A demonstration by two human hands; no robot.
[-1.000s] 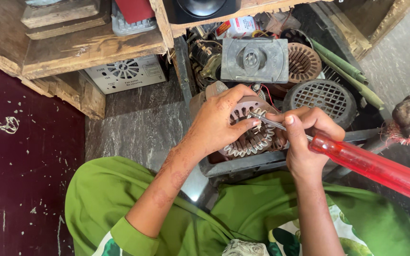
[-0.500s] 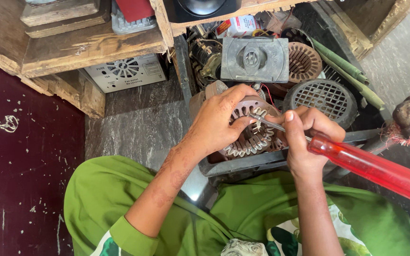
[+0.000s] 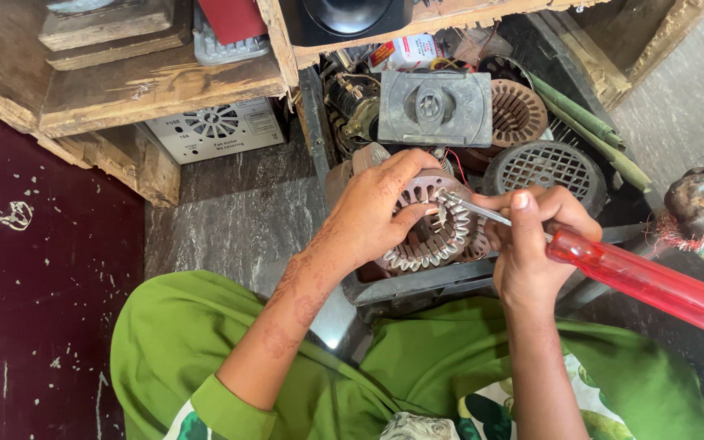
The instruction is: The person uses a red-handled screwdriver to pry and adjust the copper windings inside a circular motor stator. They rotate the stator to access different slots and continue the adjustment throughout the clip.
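Left hand point(image 3: 376, 216) is wrapped over the top and left side of a round motor stator point(image 3: 432, 224), fingers curled shut around its rim, thumb tucked on the near edge. Right hand point(image 3: 531, 244) is closed tight on a screwdriver point(image 3: 613, 273) with a clear red handle, index finger laid along the metal shaft.

The screwdriver's long axis runs from lower right to upper left: handle sticks out well past the fist toward the right edge of frame, tip points up-left into the stator's toothed inner ring. The stator faces up at the camera, its bore open, sitting over the near edge of a dark tray point(image 3: 425, 285) just above the person's green-clad knees.

Room is tight. Straight behind the stator it's crammed: a grey square motor cover point(image 3: 433, 106), another wound stator point(image 3: 523, 110), a round grille point(image 3: 543, 167). To the left there's bare grey stone floor point(image 3: 230, 220), then wooden shelving point(image 3: 124, 90) with a white vented box point(image 3: 217, 126) under it.
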